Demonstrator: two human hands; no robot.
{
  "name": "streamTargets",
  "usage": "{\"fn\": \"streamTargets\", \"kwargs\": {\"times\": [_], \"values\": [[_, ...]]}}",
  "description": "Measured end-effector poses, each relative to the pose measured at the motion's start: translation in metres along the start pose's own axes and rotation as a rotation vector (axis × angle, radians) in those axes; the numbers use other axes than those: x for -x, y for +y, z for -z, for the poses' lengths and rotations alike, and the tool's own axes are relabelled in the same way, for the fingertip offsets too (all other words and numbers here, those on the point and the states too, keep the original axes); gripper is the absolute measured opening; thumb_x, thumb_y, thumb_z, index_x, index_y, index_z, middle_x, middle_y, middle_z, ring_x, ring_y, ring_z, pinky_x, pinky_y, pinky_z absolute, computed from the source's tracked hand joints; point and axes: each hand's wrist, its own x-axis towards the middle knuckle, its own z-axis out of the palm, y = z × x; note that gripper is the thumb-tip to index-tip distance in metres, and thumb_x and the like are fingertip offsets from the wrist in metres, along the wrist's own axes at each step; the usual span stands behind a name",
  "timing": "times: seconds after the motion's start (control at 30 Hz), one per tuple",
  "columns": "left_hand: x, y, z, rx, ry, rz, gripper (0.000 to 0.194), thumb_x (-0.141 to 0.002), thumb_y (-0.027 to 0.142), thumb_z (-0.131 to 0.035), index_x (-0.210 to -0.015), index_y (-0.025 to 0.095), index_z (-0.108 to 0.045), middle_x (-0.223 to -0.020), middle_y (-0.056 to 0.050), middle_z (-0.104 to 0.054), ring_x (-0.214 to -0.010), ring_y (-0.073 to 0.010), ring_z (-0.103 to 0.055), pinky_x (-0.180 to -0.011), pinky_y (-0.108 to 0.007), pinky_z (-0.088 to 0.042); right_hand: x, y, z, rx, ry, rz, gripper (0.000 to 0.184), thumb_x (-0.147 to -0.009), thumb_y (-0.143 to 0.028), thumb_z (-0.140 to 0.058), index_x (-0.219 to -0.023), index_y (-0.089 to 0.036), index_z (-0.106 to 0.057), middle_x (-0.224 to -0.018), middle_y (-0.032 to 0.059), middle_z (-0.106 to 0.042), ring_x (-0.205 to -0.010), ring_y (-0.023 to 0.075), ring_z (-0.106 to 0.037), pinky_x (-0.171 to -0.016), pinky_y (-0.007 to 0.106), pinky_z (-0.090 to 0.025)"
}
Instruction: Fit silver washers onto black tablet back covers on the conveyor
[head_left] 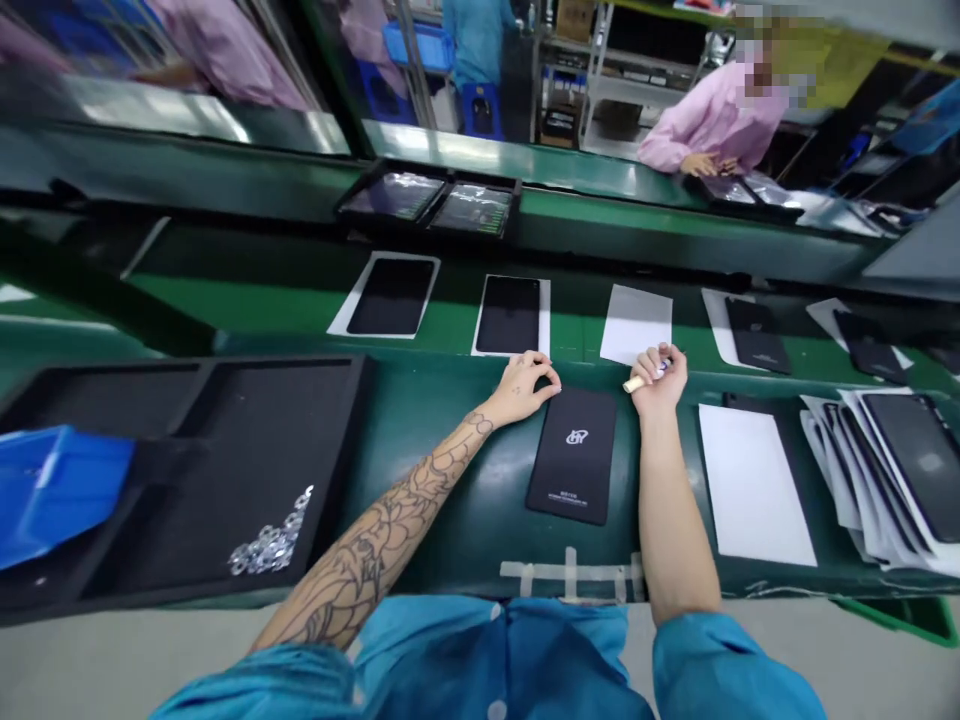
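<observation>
A black tablet back cover, with a white logo and small print, lies on the green bench in front of me. At its upper left corner is my left hand, thumb and forefinger pinched together. Whatever is between those fingertips is too small to make out. My right hand is beside the cover's upper right corner, fingers wrapped round a pen-like stick with a cream-coloured end pointing left. Part of the stick is hidden in the fist.
At left, a black divided tray holds small shiny rings and a blue bin. Tablets on white sheets line the green strip beyond. A white sheet and stacked tablets lie right. A co-worker in pink sits opposite.
</observation>
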Motion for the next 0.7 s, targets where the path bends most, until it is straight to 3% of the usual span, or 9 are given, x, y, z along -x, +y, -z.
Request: {"fn": "streamTargets", "kwargs": {"times": [0.17,0.3,0.7], "values": [[-0.025,-0.002,0.015,-0.081,-0.192,0.024,0.009,-0.096,0.032,-0.074,-0.097,0.023,-0.078,-0.126,-0.01,-0.059,-0.129,-0.034,-0.053,-0.123,-0.059,-0.034,-0.006,0.007,-0.008,0.01,0.074,-0.054,0.027,-0.083,-0.039,-0.078,-0.084,-0.025,-0.054,-0.06,-0.0107,-0.03,-0.045,0.0075,-0.023,-0.036,0.016,-0.026],[-0.03,0.002,0.025,-0.114,-0.295,0.06,0.013,-0.096,0.036,-0.074,-0.1,0.025,-0.078,-0.126,-0.009,-0.059,-0.122,-0.0324,-0.054,-0.121,-0.06,-0.037,-0.007,0.011,-0.01,-0.01,0.066,-0.033,0.029,-0.085,-0.04,-0.078,-0.085,-0.026,-0.052,-0.061,-0.0104,-0.029,-0.045,0.0074,-0.023,-0.036,0.018,-0.025],[-0.033,0.009,0.034,-0.153,-0.378,0.133,0.018,-0.098,0.042,-0.07,-0.104,0.026,-0.076,-0.128,-0.007,-0.059,-0.121,-0.031,-0.055,-0.117,-0.055,-0.041,-0.01,0.021,-0.014,-0.016,0.083,-0.036,0.029,-0.089,-0.041,-0.074,-0.085,-0.026,-0.05,-0.064,-0.0092,-0.028,-0.046,0.0076,-0.024,-0.038,0.02,-0.025]]}}
